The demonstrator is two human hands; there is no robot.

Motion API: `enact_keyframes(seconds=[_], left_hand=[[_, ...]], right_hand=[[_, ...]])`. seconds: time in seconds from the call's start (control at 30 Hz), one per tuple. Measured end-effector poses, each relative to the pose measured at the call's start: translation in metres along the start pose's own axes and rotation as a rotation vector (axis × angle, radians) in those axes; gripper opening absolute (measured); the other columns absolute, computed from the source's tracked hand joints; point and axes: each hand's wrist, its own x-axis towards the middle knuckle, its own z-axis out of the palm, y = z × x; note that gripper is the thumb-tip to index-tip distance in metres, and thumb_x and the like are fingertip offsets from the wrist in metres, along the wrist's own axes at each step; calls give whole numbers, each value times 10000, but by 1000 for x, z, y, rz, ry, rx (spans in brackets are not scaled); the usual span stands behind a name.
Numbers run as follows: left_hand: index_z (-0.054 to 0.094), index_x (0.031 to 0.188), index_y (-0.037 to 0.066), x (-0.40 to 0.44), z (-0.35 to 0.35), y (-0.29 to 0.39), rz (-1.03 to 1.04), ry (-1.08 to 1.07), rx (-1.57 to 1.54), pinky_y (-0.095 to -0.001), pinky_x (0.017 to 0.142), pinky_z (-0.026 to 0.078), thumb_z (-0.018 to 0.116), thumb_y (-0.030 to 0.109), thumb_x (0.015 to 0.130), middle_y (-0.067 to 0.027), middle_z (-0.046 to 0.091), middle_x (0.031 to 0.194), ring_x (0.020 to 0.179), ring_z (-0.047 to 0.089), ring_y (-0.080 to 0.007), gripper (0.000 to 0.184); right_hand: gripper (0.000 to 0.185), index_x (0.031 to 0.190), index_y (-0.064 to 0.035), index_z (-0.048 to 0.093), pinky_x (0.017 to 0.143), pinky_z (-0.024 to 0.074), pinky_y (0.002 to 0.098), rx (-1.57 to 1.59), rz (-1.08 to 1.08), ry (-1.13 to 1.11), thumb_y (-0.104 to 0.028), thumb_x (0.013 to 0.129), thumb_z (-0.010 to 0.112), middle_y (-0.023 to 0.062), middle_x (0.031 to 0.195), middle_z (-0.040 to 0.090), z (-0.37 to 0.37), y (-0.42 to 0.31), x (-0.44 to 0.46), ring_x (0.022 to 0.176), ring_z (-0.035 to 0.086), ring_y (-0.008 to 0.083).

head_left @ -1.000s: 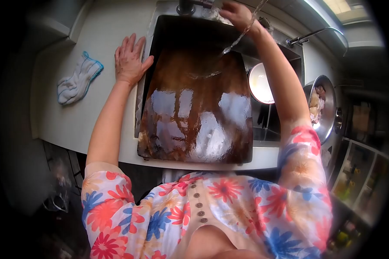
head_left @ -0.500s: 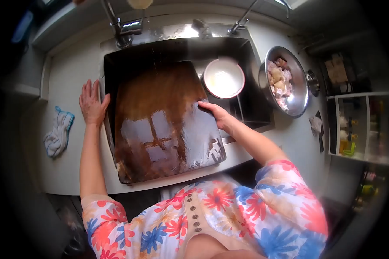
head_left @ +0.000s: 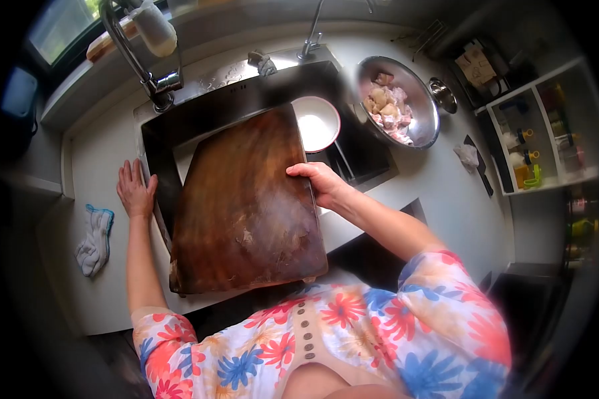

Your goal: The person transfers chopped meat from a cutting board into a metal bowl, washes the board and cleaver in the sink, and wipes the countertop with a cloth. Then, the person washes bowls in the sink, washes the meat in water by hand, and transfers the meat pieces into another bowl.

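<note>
A large wet wooden cutting board (head_left: 243, 206) leans over the sink (head_left: 154, 123), its near end over the front counter edge. My right hand (head_left: 323, 183) grips the board's right edge, thumb on top and the other fingers beneath, mostly hidden. On the counter at the sink's left rim, my left hand (head_left: 137, 189) lies flat with fingers stretched out, apart from the board. Inside the sink, beyond the board's right edge, a white bowl (head_left: 318, 125) with a red rim is partly covered by the board.
A metal bowl (head_left: 424, 110) of raw meat pieces (head_left: 387, 106) stands right of the sink. Farther right lie a knife (head_left: 480, 169) and a crumpled whitish thing (head_left: 466, 157). A white cloth (head_left: 94, 243) rests at the left. The faucet (head_left: 154, 86) rises behind the sink.
The board has tilted up under my right hand, and the window's reflection on it is gone. My left hand stays on the counter. The whole view has turned somewhat.
</note>
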Motion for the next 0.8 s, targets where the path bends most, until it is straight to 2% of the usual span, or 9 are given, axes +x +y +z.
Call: enact_keyframes(seconds=[0.37,0.47,0.53,0.63,0.7,0.73,0.8], left_hand=[[385,1334,162,-19,30,5,-85,-86,-5,-468,1043,207,524,482,787,-97,304,1411,1310,245,-291,649],[379,1340,164,-20,45,3,-87,-103,-57,-468,1053,187,496,510,790,-87,285,1425,1322,224,-285,659],[377,1341,165,-23,51,1,-88,-109,-75,-466,1056,181,485,517,793,-83,279,1429,1326,213,-284,660],[377,1339,161,-27,50,1,-77,-119,-83,-466,1052,186,484,525,794,-89,279,1427,1325,210,-294,665],[379,1337,159,-29,48,2,-75,-116,-98,-468,1049,189,487,529,792,-94,279,1426,1323,211,-298,667],[384,1333,156,-30,51,0,-74,-99,-101,-472,1046,192,485,538,794,-100,287,1418,1316,219,-304,669],[384,1331,155,-29,50,-1,-77,-97,-112,-484,1041,197,521,512,775,-109,290,1413,1314,220,-304,675]], right_hand=[[180,846,33,600,682,514,329,-74,-279,228,-73,712,657,97,814,624,14,42,-72,721,609,186],[146,808,21,610,646,511,316,-145,-380,258,-74,710,660,78,746,617,29,41,-86,646,599,181],[118,768,15,616,613,511,313,-231,-451,261,-73,706,664,77,734,616,34,32,-90,629,595,175],[167,806,43,602,635,531,314,-381,-498,276,-85,714,657,106,757,623,51,11,-109,665,619,179],[117,807,9,609,642,522,282,-566,-494,326,-91,751,634,73,771,615,76,-3,-137,672,611,154],[146,819,16,609,637,519,275,-672,-546,334,-107,745,640,74,766,612,79,-12,-143,668,608,148],[183,829,15,602,623,511,266,-822,-512,364,-127,722,643,72,760,611,92,-27,-163,640,596,140]])
